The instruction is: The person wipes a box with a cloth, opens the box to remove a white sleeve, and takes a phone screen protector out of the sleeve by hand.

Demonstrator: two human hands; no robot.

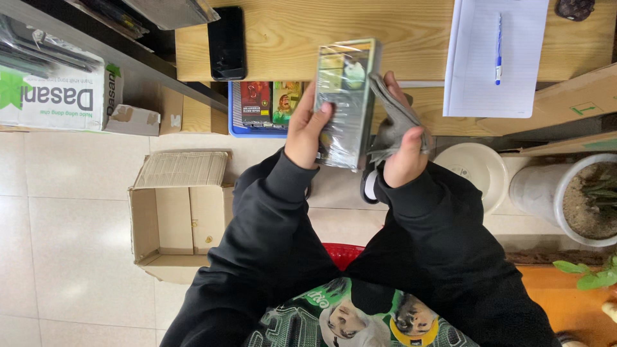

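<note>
Fingers of left hand (307, 132) clamped on the near edge of a shrink-wrapped green box (346, 99), held at upper centre of frame. Right hand (405, 138) closed on a crumpled grey cloth (395, 122) pressed to the box's right side. Behind, a blue tray (235, 126) holds red and green packets (270, 101). Centre left, an open cardboard box (175, 222) on the floor, nothing seen inside. At the right edge, a white pot (565, 193) with soil and a plant. Black phone (227, 42) and paper with blue pen (498, 38) on wooden desk (411, 32).

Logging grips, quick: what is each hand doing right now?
Left hand: closed on the wrapped box.
Right hand: closed on a grey cloth against the box.
</note>
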